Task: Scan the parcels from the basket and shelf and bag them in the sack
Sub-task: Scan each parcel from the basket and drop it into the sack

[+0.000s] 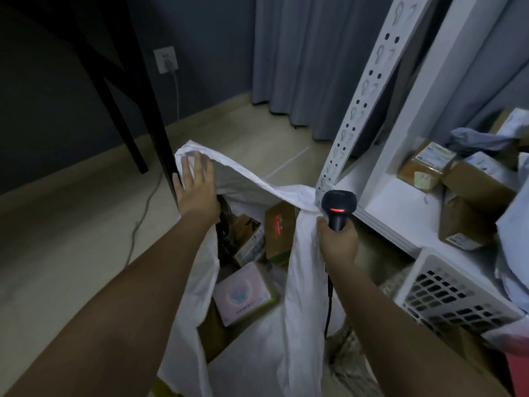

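Left hand (197, 181) lies spread on the sack (257, 348) rim; right hand (337, 242) grips the scanner (339, 209).

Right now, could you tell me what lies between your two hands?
In the head view, the sack's white rim stretches from the left hand to the right hand; below it, the open mouth shows parcels inside.

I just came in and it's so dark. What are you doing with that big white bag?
A person is packing parcels into a white sack. The left hand holds the far edge of the sack up, fingers spread on the cloth. The right hand grips a black scanner, its red light on, along with the sack's near edge. Several boxes already lie inside, including a pink box. More brown parcels wait on the white shelf, beside a white basket.
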